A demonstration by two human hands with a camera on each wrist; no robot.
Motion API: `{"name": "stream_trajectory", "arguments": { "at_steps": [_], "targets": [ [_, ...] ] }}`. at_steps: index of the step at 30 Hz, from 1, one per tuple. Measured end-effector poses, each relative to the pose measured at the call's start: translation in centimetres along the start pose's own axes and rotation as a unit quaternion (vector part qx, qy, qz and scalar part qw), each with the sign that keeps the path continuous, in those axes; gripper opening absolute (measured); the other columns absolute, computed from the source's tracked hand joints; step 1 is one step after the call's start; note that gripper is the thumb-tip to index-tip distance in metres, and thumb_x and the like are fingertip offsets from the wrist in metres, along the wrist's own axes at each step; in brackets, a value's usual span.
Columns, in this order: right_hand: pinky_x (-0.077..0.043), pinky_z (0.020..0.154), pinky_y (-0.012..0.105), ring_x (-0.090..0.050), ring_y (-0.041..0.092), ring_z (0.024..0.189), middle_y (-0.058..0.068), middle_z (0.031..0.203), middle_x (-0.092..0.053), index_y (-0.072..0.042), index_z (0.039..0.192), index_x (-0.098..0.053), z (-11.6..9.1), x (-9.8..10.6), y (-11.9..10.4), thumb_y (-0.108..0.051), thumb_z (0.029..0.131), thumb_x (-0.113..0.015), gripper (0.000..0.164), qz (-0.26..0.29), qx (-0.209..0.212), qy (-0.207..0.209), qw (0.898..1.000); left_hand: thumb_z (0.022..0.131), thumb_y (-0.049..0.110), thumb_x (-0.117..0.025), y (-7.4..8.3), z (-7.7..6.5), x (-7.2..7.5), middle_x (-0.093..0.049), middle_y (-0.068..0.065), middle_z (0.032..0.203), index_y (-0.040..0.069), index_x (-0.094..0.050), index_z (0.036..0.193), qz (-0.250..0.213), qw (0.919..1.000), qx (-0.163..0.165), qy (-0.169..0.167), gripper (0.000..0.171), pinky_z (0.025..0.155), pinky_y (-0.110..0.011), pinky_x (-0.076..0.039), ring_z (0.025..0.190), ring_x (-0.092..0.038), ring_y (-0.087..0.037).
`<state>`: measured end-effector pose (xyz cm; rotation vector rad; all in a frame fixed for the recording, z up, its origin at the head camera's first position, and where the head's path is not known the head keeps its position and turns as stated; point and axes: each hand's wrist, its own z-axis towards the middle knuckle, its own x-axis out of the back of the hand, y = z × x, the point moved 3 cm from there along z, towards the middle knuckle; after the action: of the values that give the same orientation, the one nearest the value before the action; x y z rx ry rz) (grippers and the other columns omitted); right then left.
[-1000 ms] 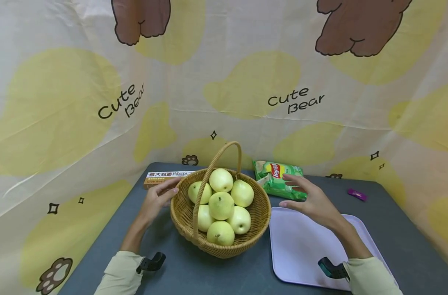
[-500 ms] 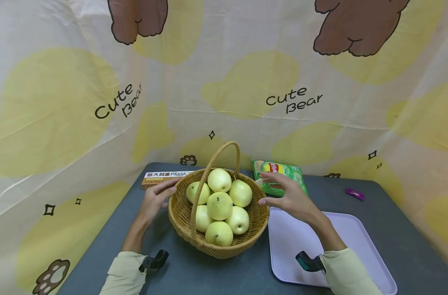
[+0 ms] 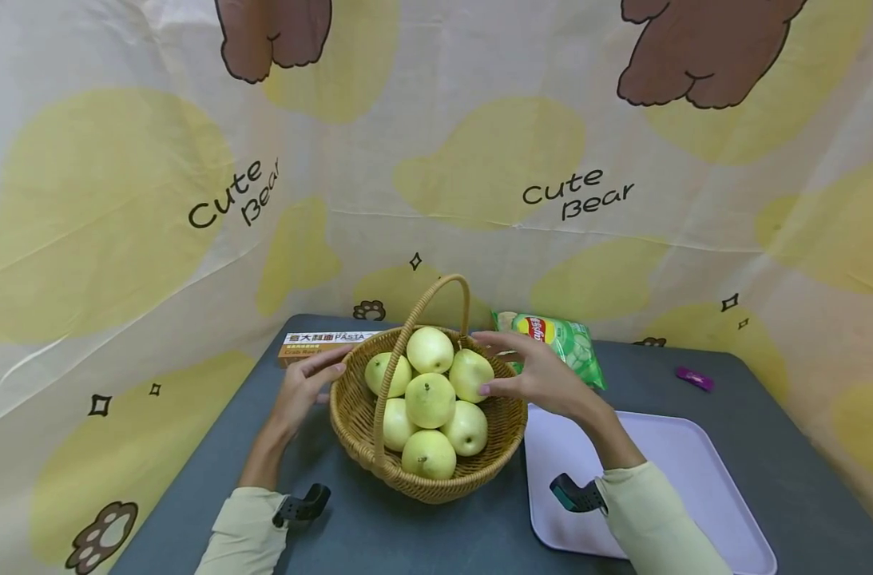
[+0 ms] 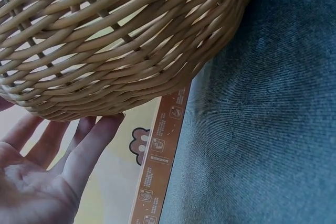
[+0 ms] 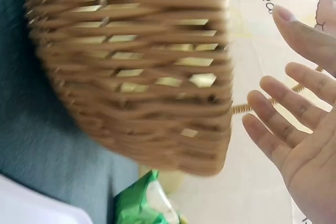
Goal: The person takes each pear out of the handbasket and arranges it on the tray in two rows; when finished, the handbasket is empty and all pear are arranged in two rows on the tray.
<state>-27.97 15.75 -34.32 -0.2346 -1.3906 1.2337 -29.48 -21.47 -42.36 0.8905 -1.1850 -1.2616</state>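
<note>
1. Sleeves [image 3: 245, 531] in pale green come in at 8 and 4 o'clock, taking the basket as the dial's centre; a black wristband [image 3: 578, 497] sits by each cuff.
2. The lilac tray [image 3: 684, 479] lies on the grey table [image 3: 378, 543] at 4 o'clock, partly hidden by the right forearm.
3. At the centre is the wicker basket [image 3: 504, 423], handle up, with 7 pale green pears [image 3: 430, 400] in sight inside it.
4. At 9 o'clock the left hand [image 3: 303, 387] has its fingers extended, tips touching the basket's side without gripping; it lies much as it did 1 second ago.
5. At 2 o'clock the right hand [image 3: 544, 377] has come in from over the tray to the rim. Its fingers are spread and hold nothing; the thumb looks close beside the rear right pear [image 3: 470, 375], contact uncertain. I judge that this shift centres the work on the basket and its fruit.
6. Farther back are a pasta box [image 3: 321, 345] at 10 o'clock, a green chip bag [image 3: 578, 351] at 2 and a small purple packet [image 3: 695, 379] near 3.
7. A bear-print cloth [image 3: 472, 160] hangs behind, at 12.
</note>
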Motion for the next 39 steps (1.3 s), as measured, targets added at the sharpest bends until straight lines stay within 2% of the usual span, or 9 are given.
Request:
{"name": "stream_trajectory", "arguments": {
  "at_steps": [7, 13, 20, 26, 32, 36, 39],
  "targets": [
    [-0.043, 0.117, 0.063, -0.057, 0.034, 0.136, 0.014, 0.149, -0.061, -0.016, 0.151, -0.059, 1.5, -0.6, -0.9, -0.023, 0.087, -0.090, 0.071, 0.007, -0.010, -0.040, 0.999, 0.108, 0.026, -0.062, -0.1, -0.1, -0.1, -0.060, -0.021, 0.150, 0.008, -0.061, 0.150, -0.001, 1.0000, 0.008, 0.000, 0.045, 0.083, -0.040, -0.066, 0.112, -0.073, -0.014],
    [-0.044, 0.119, 0.059, -0.057, 0.036, 0.137, 0.014, 0.152, -0.059, -0.010, 0.152, -0.057, 3.0, -1.0, -1.5, -0.020, 0.086, -0.090, 0.074, 0.010, -0.004, -0.073, 0.997, 0.108, 0.027, -0.063, -0.1, -0.2, -0.1, -0.060, -0.020, 0.151, 0.008, -0.061, 0.150, -0.005, 0.9999, 0.012, 0.003, 0.046, 0.083, -0.040, -0.066, 0.112, -0.073, -0.015],
    [-0.045, 0.116, 0.061, -0.056, 0.036, 0.137, 0.007, 0.153, -0.058, -0.013, 0.152, -0.057, 4.3, -1.5, -1.3, -0.021, 0.085, -0.090, 0.075, 0.010, -0.011, -0.114, 0.993, 0.108, 0.027, -0.063, -0.2, -0.2, -0.1, -0.059, -0.020, 0.151, 0.008, -0.061, 0.150, -0.007, 0.9998, 0.017, 0.007, 0.046, 0.083, -0.039, -0.066, 0.110, -0.073, -0.010],
    [-0.045, 0.118, 0.055, -0.057, 0.031, 0.138, 0.004, 0.156, -0.055, -0.011, 0.152, -0.058, 5.3, -2.1, -1.1, -0.021, 0.085, -0.091, 0.075, 0.008, -0.010, -0.158, 0.987, 0.108, 0.026, -0.063, -0.2, -0.1, -0.1, -0.060, -0.020, 0.151, 0.007, -0.060, 0.150, -0.010, 0.9997, 0.022, 0.007, 0.047, 0.084, -0.040, -0.066, 0.112, -0.073, -0.013],
    [-0.049, 0.113, 0.059, -0.057, 0.037, 0.138, 0.012, 0.154, -0.057, -0.005, 0.151, -0.056, 5.8, -2.6, -1.4, -0.015, 0.086, -0.089, 0.074, 0.025, -0.013, -0.201, 0.979, 0.108, 0.024, -0.061, -0.2, 0.0, -0.1, -0.058, -0.021, 0.152, 0.002, -0.056, 0.152, -0.014, 0.9997, 0.019, 0.003, 0.050, 0.084, -0.042, -0.066, 0.113, -0.073, -0.015],
    [-0.055, 0.108, 0.052, -0.056, 0.037, 0.139, 0.012, 0.153, -0.058, -0.006, 0.152, -0.056, 6.0, -3.0, -1.7, -0.014, 0.087, -0.088, 0.073, 0.024, -0.029, -0.226, 0.973, 0.109, 0.024, -0.061, -0.2, 0.0, -0.1, -0.058, -0.021, 0.153, 0.001, -0.056, 0.152, -0.014, 0.9998, 0.017, 0.002, 0.049, 0.084, -0.042, -0.066, 0.114, -0.073, -0.015],
    [-0.055, 0.109, 0.050, -0.055, 0.035, 0.141, 0.010, 0.154, -0.058, -0.007, 0.152, -0.057, 6.2, -3.3, -1.9, -0.014, 0.087, -0.088, 0.073, 0.020, -0.038, -0.241, 0.970, 0.109, 0.023, -0.060, -0.2, 0.0, -0.1, -0.057, -0.021, 0.153, 0.002, -0.056, 0.152, -0.016, 0.9997, 0.016, 0.002, 0.049, 0.085, -0.042, -0.066, 0.115, -0.072, -0.017]
  ]
}}
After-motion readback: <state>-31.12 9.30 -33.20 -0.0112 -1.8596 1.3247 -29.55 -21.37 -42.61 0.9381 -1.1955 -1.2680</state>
